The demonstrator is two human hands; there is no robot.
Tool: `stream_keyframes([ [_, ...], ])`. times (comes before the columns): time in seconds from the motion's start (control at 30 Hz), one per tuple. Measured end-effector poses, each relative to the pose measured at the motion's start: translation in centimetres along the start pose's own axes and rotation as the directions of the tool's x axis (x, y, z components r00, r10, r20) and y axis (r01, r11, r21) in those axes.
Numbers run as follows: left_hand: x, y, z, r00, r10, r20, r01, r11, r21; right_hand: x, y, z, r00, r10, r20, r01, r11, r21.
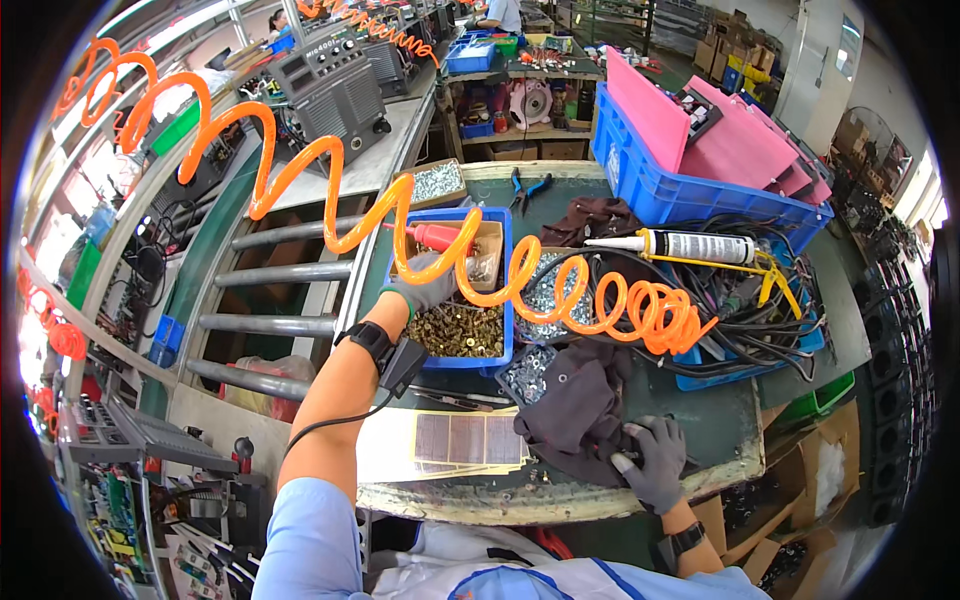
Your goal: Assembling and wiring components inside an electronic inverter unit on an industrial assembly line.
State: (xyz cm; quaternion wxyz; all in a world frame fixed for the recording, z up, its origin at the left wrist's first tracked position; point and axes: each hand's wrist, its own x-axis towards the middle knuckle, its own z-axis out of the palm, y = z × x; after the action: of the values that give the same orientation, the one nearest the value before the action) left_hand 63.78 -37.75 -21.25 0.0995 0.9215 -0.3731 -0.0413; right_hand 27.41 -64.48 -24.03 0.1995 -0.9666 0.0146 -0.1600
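Note:
My left hand (428, 288), in a grey glove, is over a blue bin (508, 300) holding brass-coloured fittings (455, 332). A red bottle (440, 237) lies just beyond it; the orange coil hose crosses in front and hides much of the fingers. At the near edge of the bench, my right hand (657, 465), also gloved, rests against a crumpled dark cloth (570, 405). Its fingers look spread, with the thumb pointing left toward the cloth. Beside the cloth sits a small tray of washers (527, 376). Small silvery parts (548, 297) fill another container behind it.
An orange coiled hose (345, 235) hangs across the workspace. On the right are a caulking gun (700, 247), black cables (640, 275) and a blue crate (690, 195) with pink foam sheets. Pliers (527, 190) lie at the back; label sheets (465, 440) lie in front, metal rollers (270, 325) to the left.

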Motion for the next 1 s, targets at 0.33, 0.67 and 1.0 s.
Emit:
stream_keyframes([
  [0.33, -2.0, 2.8, -1.8, 0.975, 0.212, -0.061, -0.216, 0.974, -0.069, -0.3, 0.3, -0.2, 1.000, 0.001, -0.010, -0.001, 1.000, 0.006],
  [0.67, 0.2, -1.5, 1.2, 0.998, -0.052, -0.035, 0.047, 0.991, -0.124, -0.4, 0.7, -0.2, 0.999, 0.055, 0.004, -0.055, 0.998, -0.005],
  [1.0, -0.4, 1.2, 0.2, 0.972, -0.138, -0.188, 0.136, 0.990, -0.028, -0.8, 0.4, -0.3, 0.999, 0.020, -0.028, -0.019, 1.000, 0.015],
])
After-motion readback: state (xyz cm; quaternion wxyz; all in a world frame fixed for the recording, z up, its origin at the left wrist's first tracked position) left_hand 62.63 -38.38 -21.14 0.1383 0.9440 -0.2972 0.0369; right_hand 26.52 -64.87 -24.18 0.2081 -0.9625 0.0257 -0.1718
